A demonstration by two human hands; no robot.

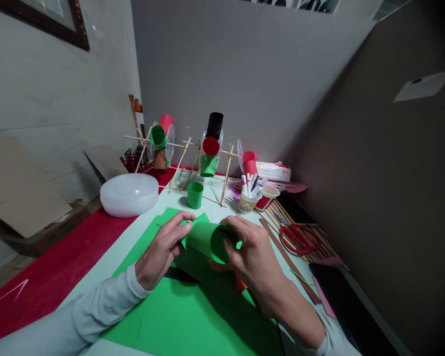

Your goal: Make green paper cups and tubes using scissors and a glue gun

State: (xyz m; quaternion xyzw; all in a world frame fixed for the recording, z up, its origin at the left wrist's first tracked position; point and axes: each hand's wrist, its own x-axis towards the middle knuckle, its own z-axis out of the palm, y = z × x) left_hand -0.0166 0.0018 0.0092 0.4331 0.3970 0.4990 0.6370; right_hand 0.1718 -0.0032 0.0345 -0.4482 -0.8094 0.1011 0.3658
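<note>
While the left hand (163, 249) pinches the trailing edge of a rolled green paper tube (207, 240) between thumb and forefinger, the right hand (254, 254) wraps around the tube's open end, fingers curled over the rim and thumb tucked at its mouth; both hands are closed on the tube, which hangs just above a large flat sheet of green card (193, 316) on the pale green tabletop (133, 235). By the look of it, the roll is being formed and its seam held shut; the next move likely calls for keeping the overlap pressed flat and the cylinder round while the edge is fixed, since thin card of this kind springs open readily

Its surface is matte and smooth, the wall thin, the mouth slightly oval. A short upright green paper cylinder (195, 195) stands farther back, near a frame of thin wooden sticks (193, 163) that carries more paper tubes in green, red and black. To the left sits a translucent white domed plastic lid (129, 194) at the edge of a red cloth-like surface (52, 282). To the right, a printed paper cup of marker pens (248, 198) stands just beside a red-lined paper cup, and red-handled scissors (300, 240) lie on a bundle of wooden skewers. Scraps of orange paper (240, 284) peek from under the right wrist
</note>
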